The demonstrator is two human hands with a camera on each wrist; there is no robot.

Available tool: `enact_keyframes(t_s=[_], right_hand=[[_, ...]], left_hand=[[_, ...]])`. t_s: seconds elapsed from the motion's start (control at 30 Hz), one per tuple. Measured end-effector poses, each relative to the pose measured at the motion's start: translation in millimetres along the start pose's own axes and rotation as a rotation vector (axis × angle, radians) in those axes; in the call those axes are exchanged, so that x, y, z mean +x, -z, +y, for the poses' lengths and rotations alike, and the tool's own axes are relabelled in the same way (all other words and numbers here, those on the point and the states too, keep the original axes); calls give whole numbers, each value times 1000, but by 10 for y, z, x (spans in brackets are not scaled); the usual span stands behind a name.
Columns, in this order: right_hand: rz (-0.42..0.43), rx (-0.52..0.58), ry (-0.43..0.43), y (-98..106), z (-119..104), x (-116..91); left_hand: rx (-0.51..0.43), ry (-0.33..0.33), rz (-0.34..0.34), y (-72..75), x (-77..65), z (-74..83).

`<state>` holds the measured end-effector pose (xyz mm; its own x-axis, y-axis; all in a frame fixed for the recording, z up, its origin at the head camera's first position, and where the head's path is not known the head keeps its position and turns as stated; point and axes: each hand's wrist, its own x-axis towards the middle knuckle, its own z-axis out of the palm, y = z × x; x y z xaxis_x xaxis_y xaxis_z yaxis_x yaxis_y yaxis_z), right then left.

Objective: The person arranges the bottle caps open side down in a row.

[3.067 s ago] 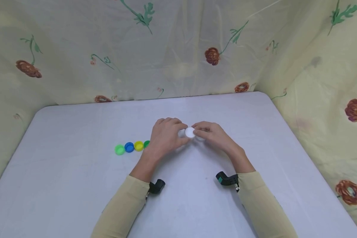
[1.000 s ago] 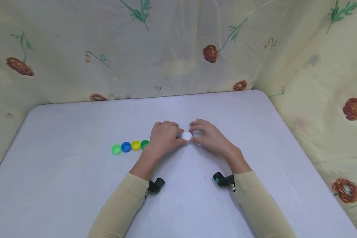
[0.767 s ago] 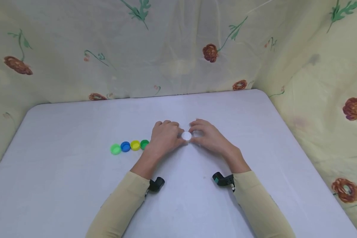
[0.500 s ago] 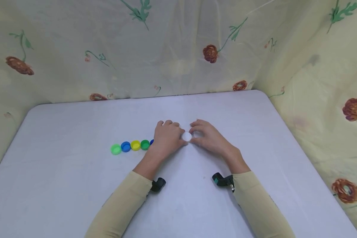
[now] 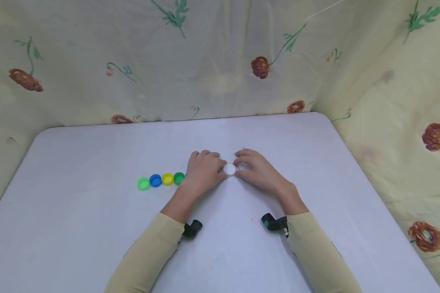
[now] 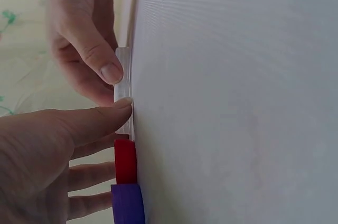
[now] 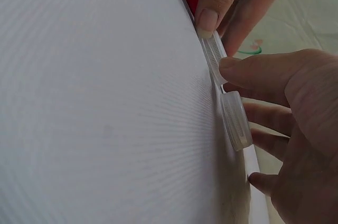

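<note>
A white bottle cap [image 5: 229, 169] sits at mid-table between my two hands in the head view. My left hand [image 5: 202, 173] pinches its left side between thumb and forefinger, its other fingers spread behind. From the other side my right hand [image 5: 258, 169] pinches the same cap, thumb at the near edge. In the right wrist view a second translucent white cap [image 7: 236, 121] stands beside it, under the right hand's fingers. A red cap [image 6: 125, 161] and a purple-blue cap [image 6: 127, 203] follow in line by the left hand, mostly hidden from the head view.
Leftward the row carries on with a green cap [image 5: 179, 178], a yellow cap [image 5: 167, 179], a blue cap [image 5: 155, 180] and a light green cap [image 5: 143, 183]. All lie on the white table [image 5: 77, 228]. A flowered curtain [image 5: 212, 61] hangs behind and at the sides.
The white cap, farther right between the fingers earlier, has come left and lower to the table. The right hand's thumb and forefinger have spread around it. The left hand shifted right briefly, then back.
</note>
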<state>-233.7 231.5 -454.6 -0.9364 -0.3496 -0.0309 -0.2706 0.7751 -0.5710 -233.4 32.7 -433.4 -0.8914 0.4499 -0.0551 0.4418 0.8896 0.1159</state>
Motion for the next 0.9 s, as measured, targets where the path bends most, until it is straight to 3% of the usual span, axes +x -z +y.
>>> enact_keyframes(t_s=[0.53,0.9], right_hand=[[3,31,-22,16,-9,4],[-6,91,-62,-13,-81,-7]], left_hand=[[-21,7,9,-9,-8,-52],[-92,48,17,122,-135,-192]])
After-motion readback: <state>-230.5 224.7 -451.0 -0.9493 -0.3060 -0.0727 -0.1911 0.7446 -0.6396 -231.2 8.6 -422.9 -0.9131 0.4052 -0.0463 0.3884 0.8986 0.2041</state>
